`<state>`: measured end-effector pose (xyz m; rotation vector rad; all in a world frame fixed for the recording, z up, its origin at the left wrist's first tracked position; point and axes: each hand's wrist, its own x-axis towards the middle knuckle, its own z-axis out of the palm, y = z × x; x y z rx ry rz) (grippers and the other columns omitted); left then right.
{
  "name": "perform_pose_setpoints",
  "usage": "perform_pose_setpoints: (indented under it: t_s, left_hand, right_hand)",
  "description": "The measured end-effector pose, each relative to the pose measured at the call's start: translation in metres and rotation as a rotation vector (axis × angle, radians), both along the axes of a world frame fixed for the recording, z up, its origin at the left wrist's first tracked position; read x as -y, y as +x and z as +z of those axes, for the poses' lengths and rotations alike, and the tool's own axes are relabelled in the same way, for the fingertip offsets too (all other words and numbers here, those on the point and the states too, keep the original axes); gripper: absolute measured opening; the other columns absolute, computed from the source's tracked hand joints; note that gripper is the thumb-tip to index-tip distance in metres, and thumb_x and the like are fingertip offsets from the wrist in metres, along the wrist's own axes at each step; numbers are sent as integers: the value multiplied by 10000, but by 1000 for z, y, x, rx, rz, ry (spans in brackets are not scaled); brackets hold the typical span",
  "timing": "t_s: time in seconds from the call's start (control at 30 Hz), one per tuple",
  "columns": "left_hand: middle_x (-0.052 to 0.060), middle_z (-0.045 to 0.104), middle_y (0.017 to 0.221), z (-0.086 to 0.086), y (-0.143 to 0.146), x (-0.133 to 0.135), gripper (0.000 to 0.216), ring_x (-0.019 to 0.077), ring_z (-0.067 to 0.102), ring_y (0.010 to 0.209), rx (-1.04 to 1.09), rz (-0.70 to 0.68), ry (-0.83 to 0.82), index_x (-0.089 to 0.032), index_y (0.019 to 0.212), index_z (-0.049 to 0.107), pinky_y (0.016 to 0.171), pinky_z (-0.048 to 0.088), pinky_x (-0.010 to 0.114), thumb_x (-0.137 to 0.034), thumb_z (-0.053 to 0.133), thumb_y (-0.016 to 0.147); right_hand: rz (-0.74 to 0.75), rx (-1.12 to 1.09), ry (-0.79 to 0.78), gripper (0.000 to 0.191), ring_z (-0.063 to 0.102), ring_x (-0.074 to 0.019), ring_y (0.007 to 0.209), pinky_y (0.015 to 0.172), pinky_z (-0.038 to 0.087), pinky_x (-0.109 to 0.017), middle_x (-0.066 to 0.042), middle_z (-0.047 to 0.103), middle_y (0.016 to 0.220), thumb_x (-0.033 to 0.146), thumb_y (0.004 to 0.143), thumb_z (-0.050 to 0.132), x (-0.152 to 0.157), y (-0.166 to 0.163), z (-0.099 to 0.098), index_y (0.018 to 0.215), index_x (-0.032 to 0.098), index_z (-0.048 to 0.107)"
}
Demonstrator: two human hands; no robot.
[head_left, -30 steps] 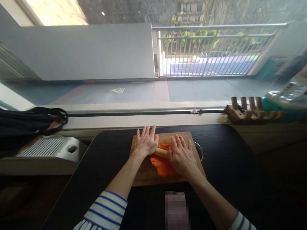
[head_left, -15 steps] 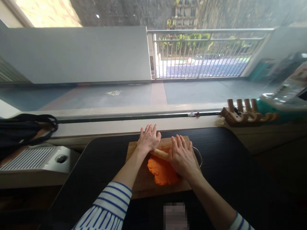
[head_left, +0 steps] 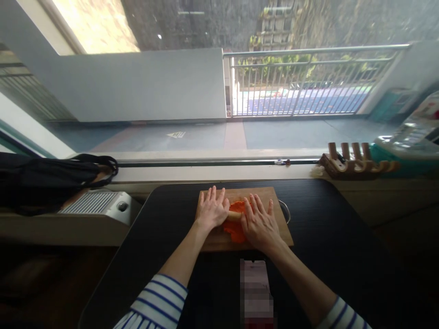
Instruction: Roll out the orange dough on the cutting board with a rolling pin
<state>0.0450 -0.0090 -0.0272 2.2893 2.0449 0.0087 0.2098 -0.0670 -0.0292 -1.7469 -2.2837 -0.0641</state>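
Observation:
A wooden board point(head_left: 278, 227) lies on a black table point(head_left: 325, 237) under the window. Orange dough point(head_left: 235, 230) is spread on the board. A pale wooden rolling pin point(head_left: 234, 215) lies across the dough. My left hand point(head_left: 211, 209) presses flat on the pin's left end, fingers stretched forward. My right hand point(head_left: 259, 222) lies flat over the pin's right end, fingers spread. Most of the pin is hidden under both palms.
A white appliance with a grille point(head_left: 98, 205) stands left of the table, a black bag point(head_left: 44, 178) behind it. A wooden rack point(head_left: 355, 160) sits on the sill at the right. A metal loop handle point(head_left: 286, 212) sticks out from the board's right edge.
Both hands and the pin rolled forward over the dough, then back toward its middle. The head view swung left, then right.

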Motion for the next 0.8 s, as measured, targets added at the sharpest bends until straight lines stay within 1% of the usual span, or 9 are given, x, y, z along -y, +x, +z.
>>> perform_pose_setpoints:
  t_s: [0.13, 0.4, 0.53, 0.67, 0.8]
  left_hand:
    - [153, 294, 1486, -1, 0, 17, 572, 258, 219, 1387, -3, 17, 89, -167, 1418, 331, 1121, 156, 472, -426, 177, 932]
    - [175, 363, 1445, -6, 0, 58, 601, 250, 286, 1363, -25, 81, 170, -39, 1404, 321, 1121, 204, 419, -383, 174, 934]
    - [176, 360, 1445, -8, 0, 78, 616, 243, 297, 1359, -28, 102, 182, -32, 1393, 342, 1118, 219, 400, -413, 178, 936]
    - [168, 365, 1445, -5, 0, 81, 630, 254, 284, 1365, -11, 116, 136, -56, 1381, 373, 1112, 220, 437, -448, 169, 933]
    - [174, 304, 1472, 1, -2, 72, 632, 270, 220, 1387, -19, 93, 143, -45, 1387, 357, 1121, 166, 480, -440, 194, 922]
  right_hand:
    - [41, 4, 3, 514, 221, -267, 1381, 1099, 50, -566, -148, 324, 1467, 333, 957, 231, 6, 2, -2, 1388, 95, 379]
    - [146, -3, 15, 532, 232, -241, 1380, 1118, 17, -530, -131, 343, 1458, 361, 964, 230, 19, 8, -5, 1391, 74, 368]
    - [212, 3, 17, 525, 235, -222, 1380, 1128, 9, -500, -117, 346, 1459, 358, 963, 244, 26, 12, -4, 1400, 90, 356]
    - [248, 30, -23, 514, 215, -222, 1387, 1130, 38, -494, -115, 350, 1458, 348, 962, 242, 20, 17, 2, 1387, 95, 381]
    - [209, 45, -72, 523, 204, -241, 1389, 1111, 42, -557, -136, 358, 1453, 353, 964, 225, -2, 20, 9, 1384, 79, 374]
